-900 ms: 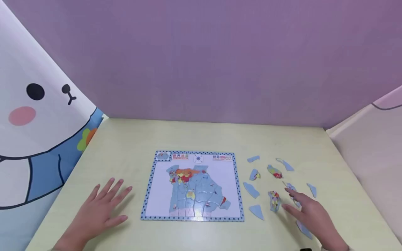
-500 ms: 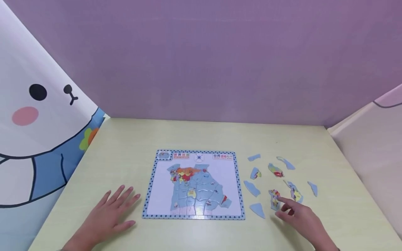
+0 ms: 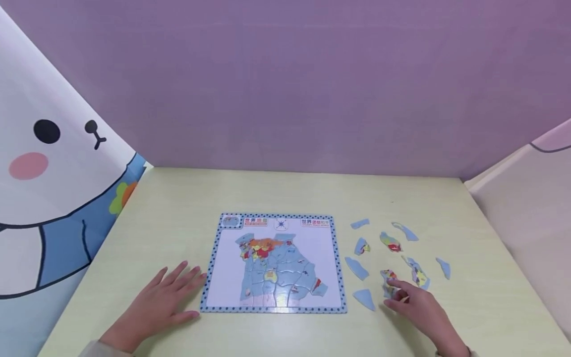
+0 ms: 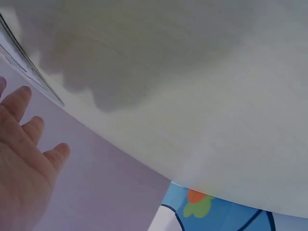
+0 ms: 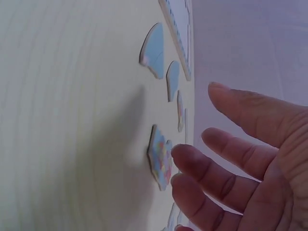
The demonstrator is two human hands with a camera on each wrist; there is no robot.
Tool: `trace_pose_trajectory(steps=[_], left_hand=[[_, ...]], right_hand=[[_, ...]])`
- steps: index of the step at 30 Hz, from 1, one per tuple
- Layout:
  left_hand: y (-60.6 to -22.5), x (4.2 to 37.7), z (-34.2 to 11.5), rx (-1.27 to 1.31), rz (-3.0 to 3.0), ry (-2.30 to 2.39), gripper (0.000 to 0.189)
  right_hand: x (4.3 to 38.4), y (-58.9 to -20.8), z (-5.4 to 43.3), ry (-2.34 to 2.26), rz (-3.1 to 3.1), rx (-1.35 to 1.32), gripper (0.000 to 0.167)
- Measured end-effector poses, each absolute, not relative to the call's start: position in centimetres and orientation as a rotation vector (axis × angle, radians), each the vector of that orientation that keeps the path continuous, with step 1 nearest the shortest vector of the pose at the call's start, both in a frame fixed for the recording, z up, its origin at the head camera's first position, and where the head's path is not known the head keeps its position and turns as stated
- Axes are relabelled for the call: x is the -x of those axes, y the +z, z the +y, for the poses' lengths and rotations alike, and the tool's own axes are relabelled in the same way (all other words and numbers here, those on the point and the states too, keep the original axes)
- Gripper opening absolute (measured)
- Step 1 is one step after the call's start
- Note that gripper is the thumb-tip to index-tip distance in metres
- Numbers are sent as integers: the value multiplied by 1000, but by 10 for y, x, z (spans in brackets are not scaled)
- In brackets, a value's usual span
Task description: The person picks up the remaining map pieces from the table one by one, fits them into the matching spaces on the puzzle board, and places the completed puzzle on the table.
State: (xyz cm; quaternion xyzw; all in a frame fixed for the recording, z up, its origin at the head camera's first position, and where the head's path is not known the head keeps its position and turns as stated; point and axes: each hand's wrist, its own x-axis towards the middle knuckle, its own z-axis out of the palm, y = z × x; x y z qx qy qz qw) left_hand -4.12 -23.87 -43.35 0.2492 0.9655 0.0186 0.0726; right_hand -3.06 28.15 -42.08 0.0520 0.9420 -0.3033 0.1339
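My left hand (image 3: 156, 307) hovers palm down over the table, fingers spread, its fingertips close to the left edge of the puzzle board (image 3: 226, 277). The board carries a partly assembled world-map puzzle (image 3: 285, 267). On the right, my right hand (image 3: 421, 310) is at a blue puzzle piece with a multicoloured landmass (image 3: 387, 274), which the index finger partly covers. In the right wrist view, the fingers of that hand (image 5: 240, 168) are bent loosely beside this piece (image 5: 159, 159), with the thumb well apart. Whether a fingertip touches it, I cannot tell.
Several loose pieces lie between the board and my right hand, among them a plain blue triangle (image 3: 365, 299) and a curved blue piece (image 3: 357, 268). Further right are a yellow-and-purple piece (image 3: 418, 273) and a narrow blue one (image 3: 443, 267). A purple backdrop (image 3: 303, 99) stands behind the table.
My right hand has moved left, from over the yellow-and-purple piece to the multicoloured-landmass piece, uncovering the former. My left hand has shifted right, towards the board.
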Motion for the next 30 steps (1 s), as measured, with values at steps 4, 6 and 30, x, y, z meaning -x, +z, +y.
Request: trace_pose_trajectory(steps=[4,6,30], left_hand=[[-433,44,-236,-822,2906,25,77],[-433,46,-234,-835,2901,19,80],[-433,60,-228,-658,2711,94,110]], right_hand=[[32,-423,283,-869,2746,-125,48],[34,-423,284,-851,2758,-114,48],[48,-416,299,-721,2787,-128,56]])
